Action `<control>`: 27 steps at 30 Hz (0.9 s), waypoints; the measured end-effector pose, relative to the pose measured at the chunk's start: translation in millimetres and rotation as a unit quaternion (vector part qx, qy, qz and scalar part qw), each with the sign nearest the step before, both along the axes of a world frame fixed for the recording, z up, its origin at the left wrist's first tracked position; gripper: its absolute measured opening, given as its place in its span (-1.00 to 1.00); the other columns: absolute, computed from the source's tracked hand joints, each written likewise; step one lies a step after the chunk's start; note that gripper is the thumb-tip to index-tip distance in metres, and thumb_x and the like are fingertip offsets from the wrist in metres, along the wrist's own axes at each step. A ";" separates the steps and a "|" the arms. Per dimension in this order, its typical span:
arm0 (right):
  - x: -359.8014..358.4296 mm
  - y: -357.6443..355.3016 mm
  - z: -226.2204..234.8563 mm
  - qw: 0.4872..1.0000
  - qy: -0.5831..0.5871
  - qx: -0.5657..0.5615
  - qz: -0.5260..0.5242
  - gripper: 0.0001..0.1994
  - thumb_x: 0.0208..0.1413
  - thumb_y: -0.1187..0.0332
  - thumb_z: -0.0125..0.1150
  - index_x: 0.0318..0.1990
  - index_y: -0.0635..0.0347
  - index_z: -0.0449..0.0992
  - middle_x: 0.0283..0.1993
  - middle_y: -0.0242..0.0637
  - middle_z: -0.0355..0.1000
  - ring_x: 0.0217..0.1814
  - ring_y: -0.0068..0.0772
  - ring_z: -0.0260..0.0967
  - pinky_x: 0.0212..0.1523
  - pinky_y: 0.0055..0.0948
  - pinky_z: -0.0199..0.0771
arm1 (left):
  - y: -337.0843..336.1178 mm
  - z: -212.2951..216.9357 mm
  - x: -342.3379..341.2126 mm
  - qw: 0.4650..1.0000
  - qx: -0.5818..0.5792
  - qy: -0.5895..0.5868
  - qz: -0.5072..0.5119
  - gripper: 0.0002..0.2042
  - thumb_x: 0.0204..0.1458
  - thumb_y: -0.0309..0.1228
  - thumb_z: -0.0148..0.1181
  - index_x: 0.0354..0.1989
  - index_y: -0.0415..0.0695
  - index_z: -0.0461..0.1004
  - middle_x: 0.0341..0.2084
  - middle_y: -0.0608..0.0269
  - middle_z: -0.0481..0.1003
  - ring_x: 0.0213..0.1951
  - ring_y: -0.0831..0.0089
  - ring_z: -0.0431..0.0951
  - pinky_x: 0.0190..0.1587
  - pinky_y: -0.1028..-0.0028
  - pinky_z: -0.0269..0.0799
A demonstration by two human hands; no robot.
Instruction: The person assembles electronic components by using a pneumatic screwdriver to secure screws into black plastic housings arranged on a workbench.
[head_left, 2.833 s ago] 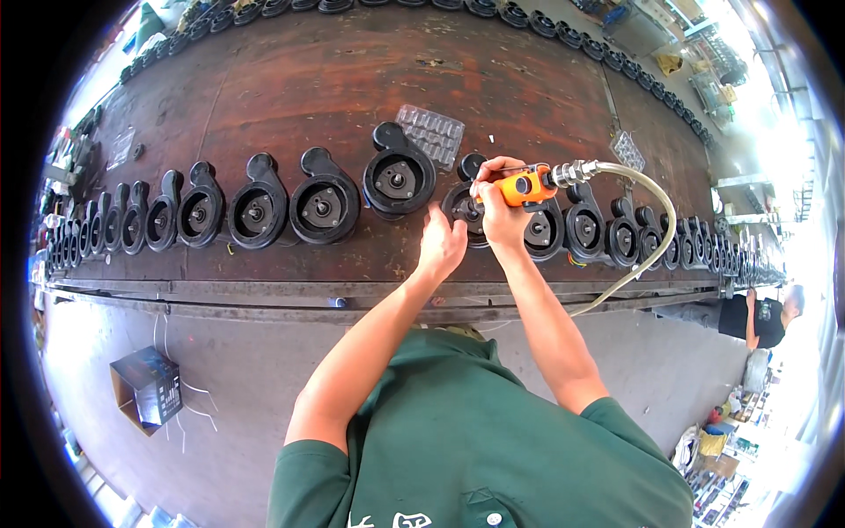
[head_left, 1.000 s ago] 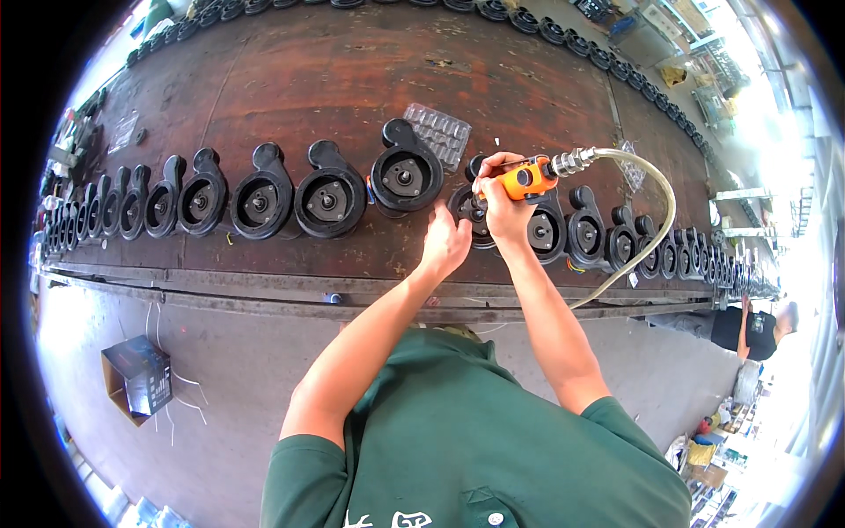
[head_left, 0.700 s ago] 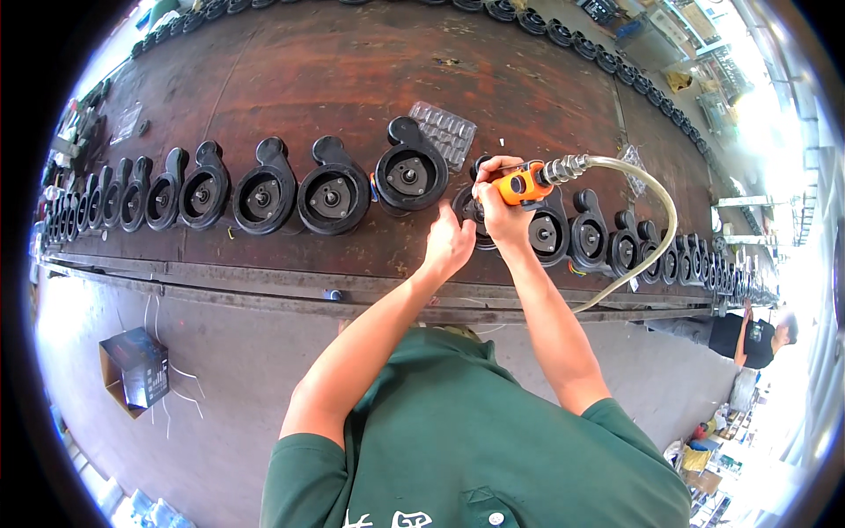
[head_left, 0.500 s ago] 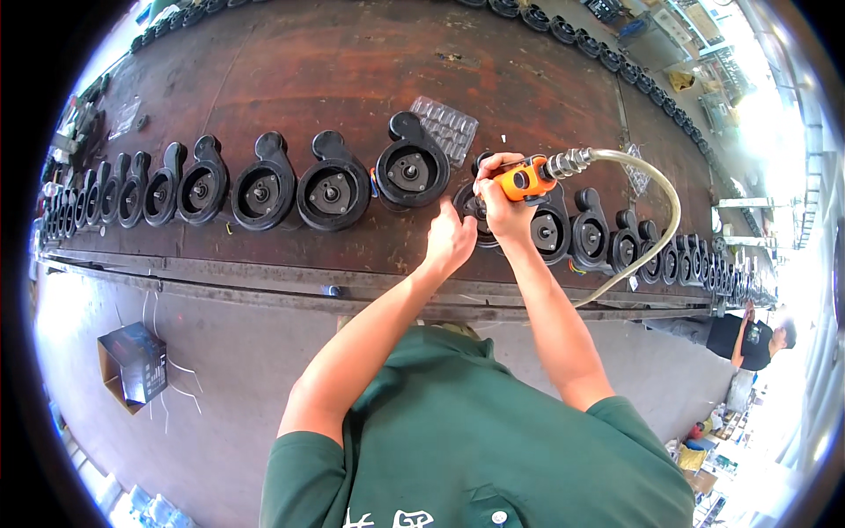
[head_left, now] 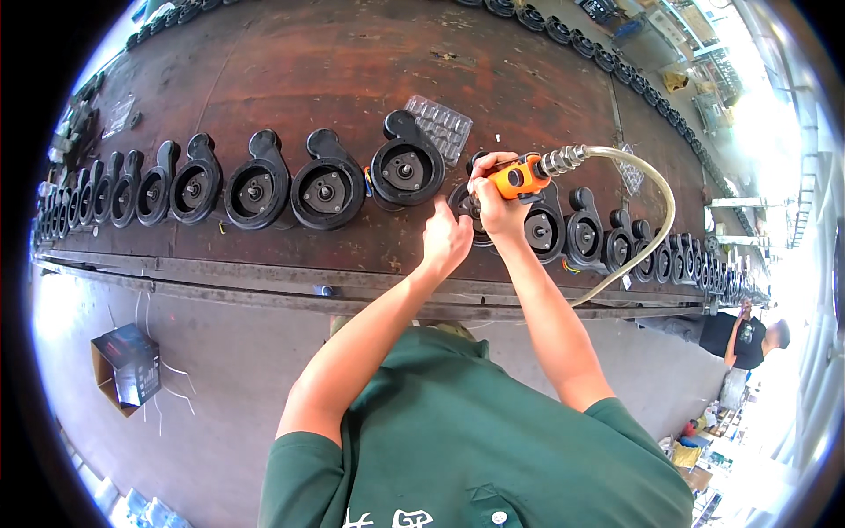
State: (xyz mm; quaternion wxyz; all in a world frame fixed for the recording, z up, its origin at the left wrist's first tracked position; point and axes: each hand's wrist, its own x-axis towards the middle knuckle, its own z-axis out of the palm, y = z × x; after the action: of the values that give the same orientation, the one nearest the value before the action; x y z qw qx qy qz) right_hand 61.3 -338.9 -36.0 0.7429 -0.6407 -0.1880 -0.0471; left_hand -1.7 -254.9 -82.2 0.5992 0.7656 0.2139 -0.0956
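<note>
My right hand (head_left: 497,201) grips an orange air-powered driver (head_left: 519,176), its tip down on a black round housing (head_left: 465,202) on the brown bench (head_left: 290,79). A pale hose (head_left: 647,238) loops from the tool's metal fitting off to the right. My left hand (head_left: 446,238) rests against the near edge of that same housing, fingers pressed on it. A long row of matching black housings, such as the one (head_left: 407,167) just left of my hands, runs along the bench from far left to far right.
A clear plastic blister tray (head_left: 440,125) lies behind the housings. A second row of black parts (head_left: 563,31) lines the bench's far edge. A dark cardboard box (head_left: 128,365) sits on the floor at lower left. Another person (head_left: 744,334) stands at the right.
My head has shifted slightly, so the bench sits a little differently in view. Both hands stay on the same housing with the driver in place.
</note>
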 end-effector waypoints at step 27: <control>-7.0 10.0 13.6 0.993 0.028 0.073 -0.085 -0.73 -0.03 0.75 0.15 -0.15 0.32 0.48 -0.28 -0.30 0.53 -0.23 -0.50 0.54 -0.28 -0.54 0.57 | -4.8 -5.5 1.1 1.000 0.000 0.000 0.012 -0.35 0.12 -0.34 0.02 0.35 -0.35 -0.02 -0.12 -0.53 0.51 -0.03 -0.37 0.55 0.08 -0.04 0.45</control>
State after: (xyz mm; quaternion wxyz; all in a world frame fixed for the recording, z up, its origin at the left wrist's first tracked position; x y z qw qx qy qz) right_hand 54.3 -328.8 -22.5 0.7863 -0.5992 -0.1078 -0.1055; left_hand -0.7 -259.6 -87.6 0.6006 0.7628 0.2228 -0.0886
